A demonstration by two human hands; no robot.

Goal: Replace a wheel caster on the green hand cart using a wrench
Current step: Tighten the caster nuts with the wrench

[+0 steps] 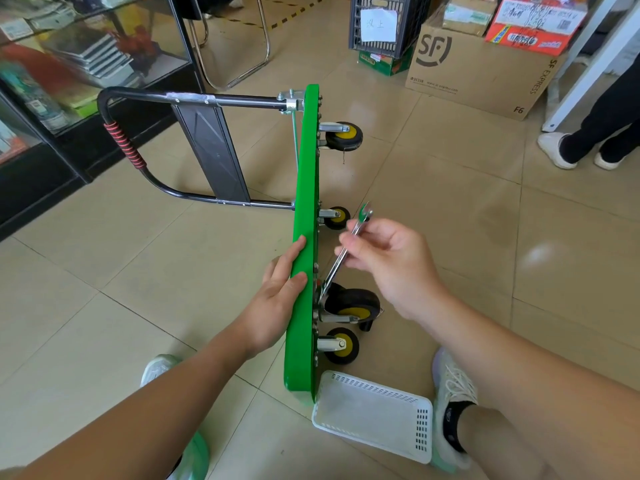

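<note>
Tiled floor (450, 237) — cart (304, 202) on edge; wrench (346, 252) slants up-right.

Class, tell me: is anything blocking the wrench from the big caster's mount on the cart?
Nothing visible does. The right hand holds the wrench, whose lower end already reaches the mount of the big caster against the deck. The left hand rests on the deck's opposite side, out of the way.
</note>
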